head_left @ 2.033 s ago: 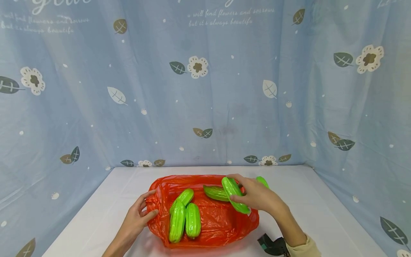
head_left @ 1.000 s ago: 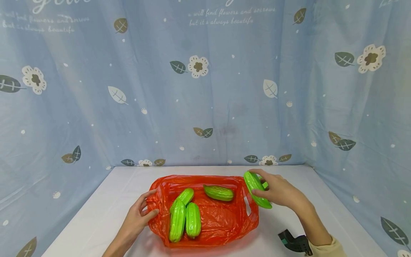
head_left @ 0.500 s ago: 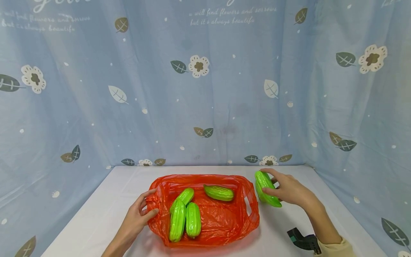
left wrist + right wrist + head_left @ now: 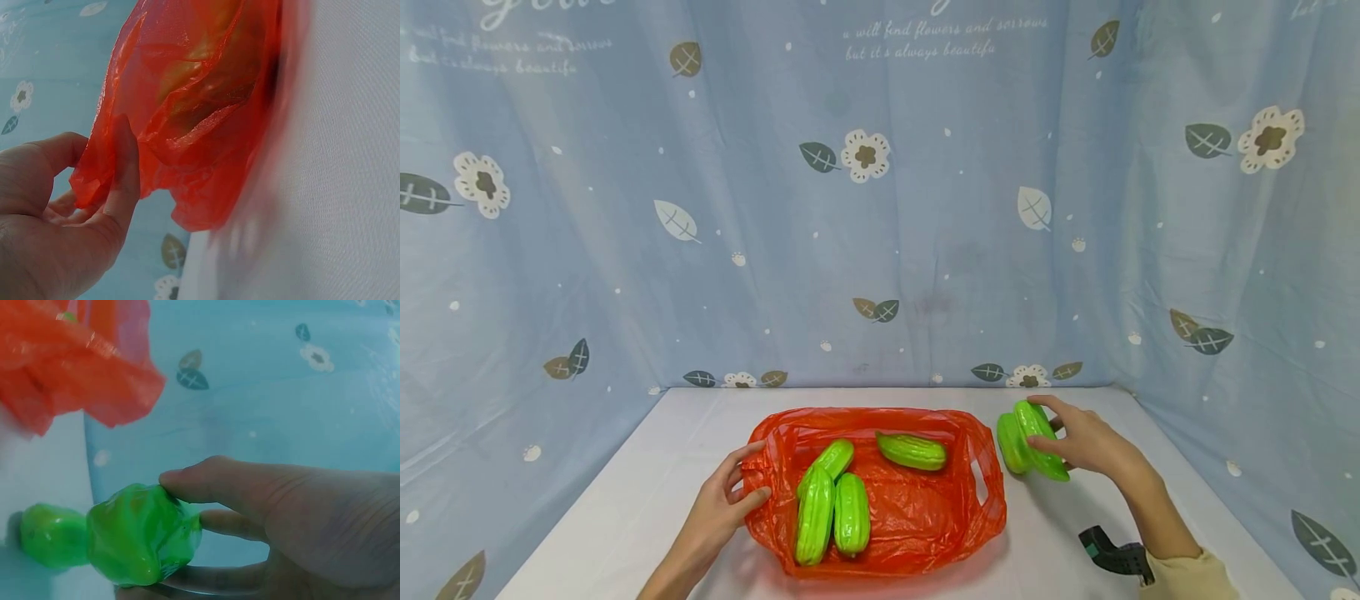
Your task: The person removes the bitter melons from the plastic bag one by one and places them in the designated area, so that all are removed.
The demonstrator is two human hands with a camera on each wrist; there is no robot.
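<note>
A red plastic bag (image 4: pixel 917 533) lies spread wide on the table. My left hand (image 4: pixel 721 504) pinches its left end between thumb and fingers; in the left wrist view the thin film (image 4: pixel 94 181) passes between them. Several bright green, ridged bitter melons lie inside: a bunched group (image 4: pixel 815 521) at the left and one darker melon (image 4: pixel 912 452) at the back right. To the right of the bag, my right hand (image 4: pixel 1093 442) grips another bitter melon (image 4: pixel 1036 429), thumb on its near side. That melon overlaps a second one (image 4: pixel 1011 446) on the table, also seen in the right wrist view.
The white table (image 4: pixel 1150 500) reaches back to a blue patterned curtain (image 4: pixel 925 250), which also hangs along both sides. A cut-out handle hole (image 4: pixel 979 482) shows at the bag's right end. A black wrist camera (image 4: pixel 1116 557) sits below my right forearm.
My right hand has carried its bitter melon from above the bag's right end out to the right, beside the melon on the table. The left hand has stayed in place.
</note>
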